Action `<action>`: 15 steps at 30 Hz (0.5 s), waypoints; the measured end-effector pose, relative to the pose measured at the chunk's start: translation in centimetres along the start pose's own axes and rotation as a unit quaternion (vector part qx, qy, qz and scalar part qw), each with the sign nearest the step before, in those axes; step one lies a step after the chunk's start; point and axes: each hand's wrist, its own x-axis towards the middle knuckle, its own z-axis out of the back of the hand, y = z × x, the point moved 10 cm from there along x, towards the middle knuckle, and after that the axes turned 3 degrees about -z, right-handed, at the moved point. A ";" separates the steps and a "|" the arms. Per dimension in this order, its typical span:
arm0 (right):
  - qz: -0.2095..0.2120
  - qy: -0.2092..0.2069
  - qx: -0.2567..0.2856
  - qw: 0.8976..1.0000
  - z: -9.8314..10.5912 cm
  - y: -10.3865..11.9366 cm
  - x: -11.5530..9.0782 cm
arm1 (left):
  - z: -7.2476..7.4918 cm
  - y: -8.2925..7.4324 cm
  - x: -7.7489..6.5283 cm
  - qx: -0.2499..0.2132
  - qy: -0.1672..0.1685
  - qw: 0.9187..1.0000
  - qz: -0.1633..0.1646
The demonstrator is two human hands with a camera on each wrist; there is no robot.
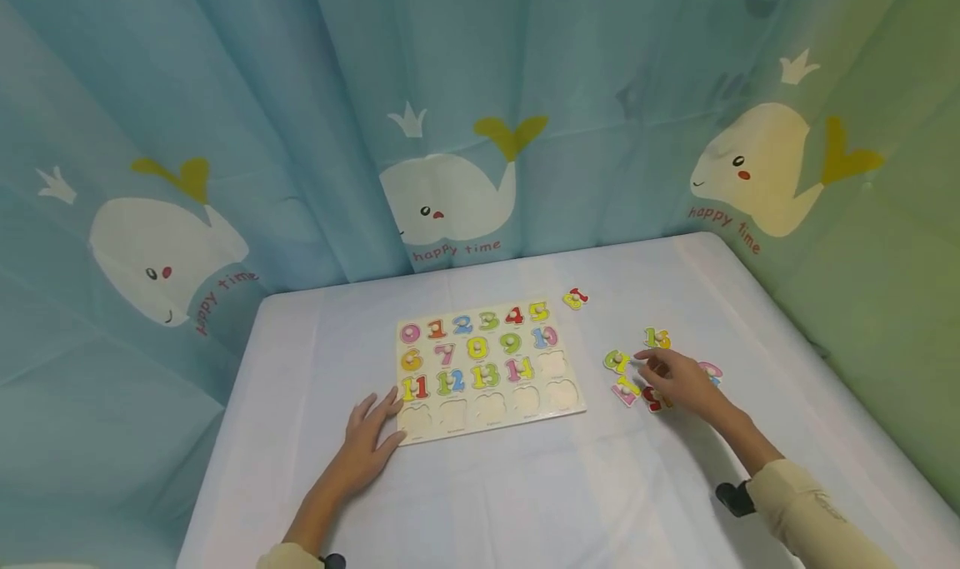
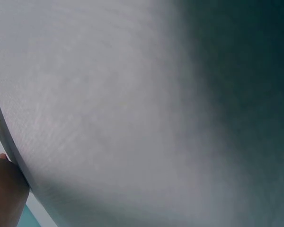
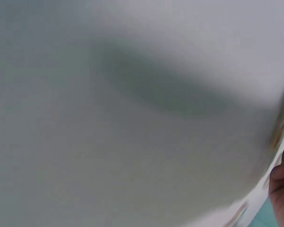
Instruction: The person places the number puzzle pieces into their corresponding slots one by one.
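Observation:
A number puzzle board (image 1: 491,406) lies on the white-covered table, with colourful number pieces in its upper rows and bare recesses along the bottom and lower right. Spread fingers of my left hand (image 1: 365,446) rest at the board's lower left edge. My right hand (image 1: 681,381) reaches over the loose pieces, fingers bent. Its fingertips are right at the edge of a piece with a green 9 (image 1: 617,361); I cannot tell whether they pinch it. Close by lie a pink and yellow piece (image 1: 626,391), a red piece (image 1: 657,398) and a green and orange piece (image 1: 657,338).
A pink and blue piece (image 1: 710,373) sits partly behind the right hand. Further back, a yellow and red piece (image 1: 576,299) lies beside the board's upper right corner. A blue curtain (image 1: 322,219) printed with whales hangs behind the table (image 1: 510,502). Both wrist views mostly show blurred cloth.

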 end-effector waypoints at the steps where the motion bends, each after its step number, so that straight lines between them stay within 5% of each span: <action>1: 0.004 0.014 0.007 1.000 -0.1 0.0 -0.4 | 0.1 -0.1 0.0 -0.002 -0.001 1.000 -0.002; 7: 0.051 0.074 0.034 0.995 -0.3 0.5 -2.6 | 0.3 0.1 0.0 0.004 -0.004 1.000 0.001; 15: 0.073 0.062 0.004 0.995 -0.5 0.6 -3.4 | -0.1 -0.2 0.2 0.002 -0.002 1.000 -0.007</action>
